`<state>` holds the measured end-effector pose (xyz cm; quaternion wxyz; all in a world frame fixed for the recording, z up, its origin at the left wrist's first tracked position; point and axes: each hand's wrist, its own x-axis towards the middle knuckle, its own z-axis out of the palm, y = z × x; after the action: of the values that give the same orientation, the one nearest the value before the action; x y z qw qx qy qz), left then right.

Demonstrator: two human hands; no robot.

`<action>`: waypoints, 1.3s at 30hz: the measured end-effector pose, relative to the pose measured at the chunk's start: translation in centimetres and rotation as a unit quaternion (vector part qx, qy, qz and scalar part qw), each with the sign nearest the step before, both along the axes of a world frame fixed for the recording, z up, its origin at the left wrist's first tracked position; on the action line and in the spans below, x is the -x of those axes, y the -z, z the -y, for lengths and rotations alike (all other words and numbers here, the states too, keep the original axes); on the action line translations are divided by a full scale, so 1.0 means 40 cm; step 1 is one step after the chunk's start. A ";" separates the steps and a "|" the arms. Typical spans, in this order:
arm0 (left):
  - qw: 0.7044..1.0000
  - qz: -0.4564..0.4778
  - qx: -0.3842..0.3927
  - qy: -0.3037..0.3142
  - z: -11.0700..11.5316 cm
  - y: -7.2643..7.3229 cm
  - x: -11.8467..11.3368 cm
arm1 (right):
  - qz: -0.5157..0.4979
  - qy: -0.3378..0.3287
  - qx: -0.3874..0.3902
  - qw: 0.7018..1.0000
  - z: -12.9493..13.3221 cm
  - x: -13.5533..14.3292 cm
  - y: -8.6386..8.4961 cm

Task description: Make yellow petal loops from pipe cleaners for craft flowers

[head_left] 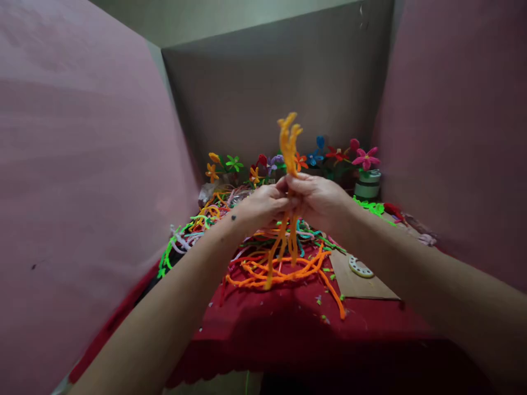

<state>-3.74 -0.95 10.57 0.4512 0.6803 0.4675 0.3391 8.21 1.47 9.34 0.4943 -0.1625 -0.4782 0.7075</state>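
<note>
A bundle of yellow-orange fuzzy stems (289,145) stands upright in both hands, its tips above the fingers and its loose ends hanging below. My left hand (267,206) is closed round the bundle's middle from the left. From the right, my right hand (317,198) pinches the same bundle, its fingers touching those of my left hand. Bright orange stems (304,271) lie on the red cloth (272,323) beneath the hanging ends. The fingers partly hide the middle of the bundle.
Colourful fuzzy flowers (366,159) line the back, some by a pale green striped container (367,185). Mixed stems (206,216) are heaped at left. Bright green stems (373,207) lie at right. A cardboard piece (370,288) carries a white curved object (361,267). Pink walls flank the table.
</note>
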 end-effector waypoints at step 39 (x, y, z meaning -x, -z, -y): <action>0.909 -0.010 -0.257 -0.328 -0.171 0.126 0.333 | 0.220 0.036 0.214 0.951 -0.199 0.078 0.208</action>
<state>-17.05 5.90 5.51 0.1197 0.5843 0.5655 0.5697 5.09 9.41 1.00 0.3560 -0.4330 -0.4063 0.7216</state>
